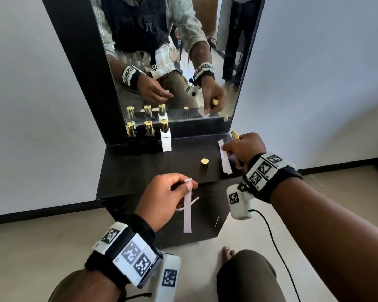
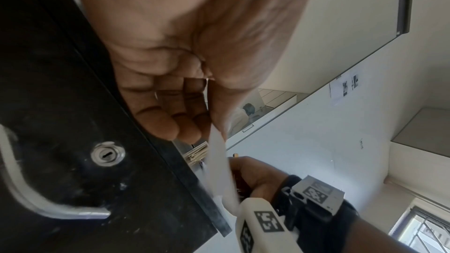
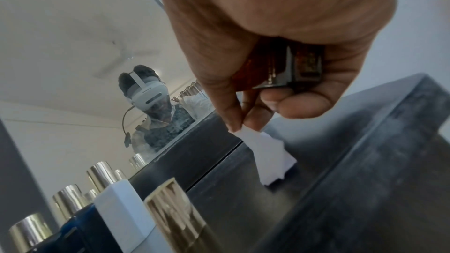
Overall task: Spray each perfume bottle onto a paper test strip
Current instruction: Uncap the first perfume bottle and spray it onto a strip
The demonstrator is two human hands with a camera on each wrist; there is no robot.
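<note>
My left hand (image 1: 183, 185) pinches the top of a white paper strip (image 1: 187, 211) that hangs in front of the black cabinet; the left wrist view shows the same strip (image 2: 220, 164) below the fingers. My right hand (image 1: 228, 149) grips an uncapped dark perfume bottle (image 3: 292, 70), its gold nozzle (image 1: 235, 135) sticking up. The thumb and a finger of that hand also pinch a second strip (image 1: 225, 159) lying on the tabletop (image 1: 140, 168). The loose gold cap (image 1: 204, 164) stands between my hands.
Two dark bottles (image 1: 130, 138) (image 1: 150, 136) and a white bottle (image 1: 165, 139), all gold-capped, stand at the back left against the mirror (image 1: 162, 51). The cabinet front has a lock (image 2: 108, 154) and a metal handle (image 2: 36, 197). My knee (image 1: 247, 277) is below.
</note>
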